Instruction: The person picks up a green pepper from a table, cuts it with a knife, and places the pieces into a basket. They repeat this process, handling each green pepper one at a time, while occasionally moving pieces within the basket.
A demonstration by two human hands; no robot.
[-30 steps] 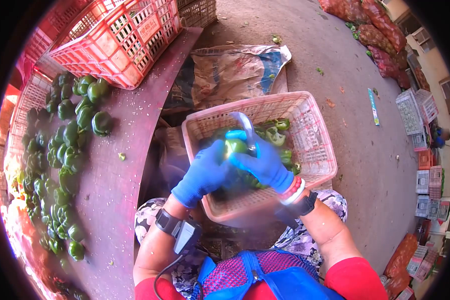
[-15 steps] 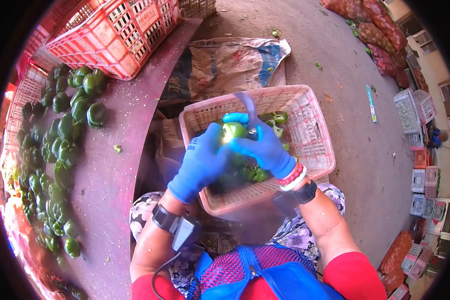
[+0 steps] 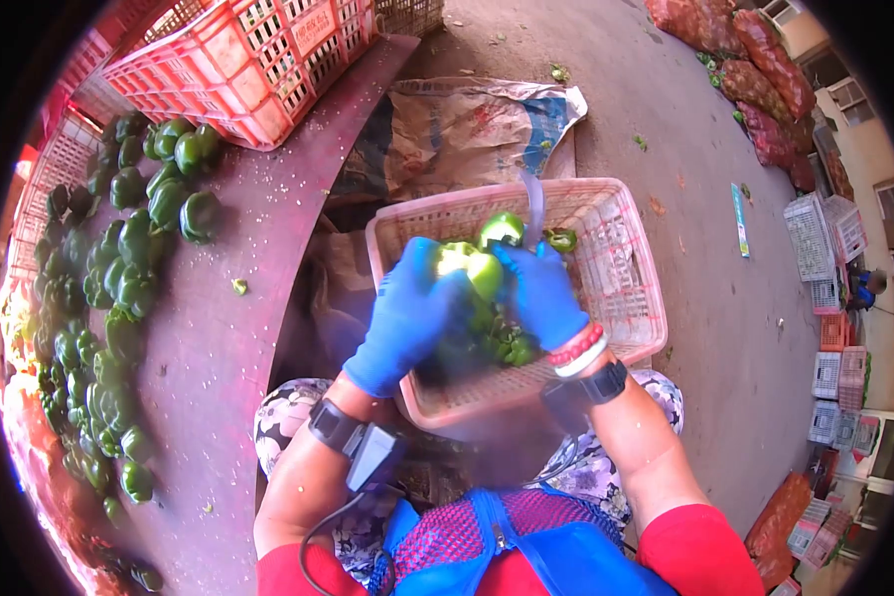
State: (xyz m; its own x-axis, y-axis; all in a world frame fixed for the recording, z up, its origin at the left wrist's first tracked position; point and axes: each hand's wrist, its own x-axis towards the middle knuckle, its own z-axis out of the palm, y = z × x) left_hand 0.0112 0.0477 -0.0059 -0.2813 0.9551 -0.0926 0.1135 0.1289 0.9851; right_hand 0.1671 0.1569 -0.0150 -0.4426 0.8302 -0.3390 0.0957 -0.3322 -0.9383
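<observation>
My left hand (image 3: 407, 316), in a blue glove, is closed round a bright green bell pepper (image 3: 479, 270) above the pink crate. In my right hand (image 3: 546, 300), also gloved in blue, is a knife (image 3: 534, 207) with a curved blade pointing up and away from me. A second green pepper piece (image 3: 502, 229) shows just beyond the first, right by the right hand's fingertips. Below both hands, the pink plastic crate (image 3: 638, 298) holds several green peppers and pieces (image 3: 512, 347), partly hidden by the hands.
Many whole green peppers (image 3: 119, 268) lie heaped on the board (image 3: 219, 348) at my left, with a large pink crate (image 3: 268, 79) behind them. A crumpled sack (image 3: 457, 129) lies beyond my crate. Mesh sacks (image 3: 755, 89) and stacked crates (image 3: 815, 238) stand along the right.
My hands have moved slightly apart. Where one pepper showed between them, a pepper in the left hand and a separate piece by the right now show. The knife stays in the right hand.
</observation>
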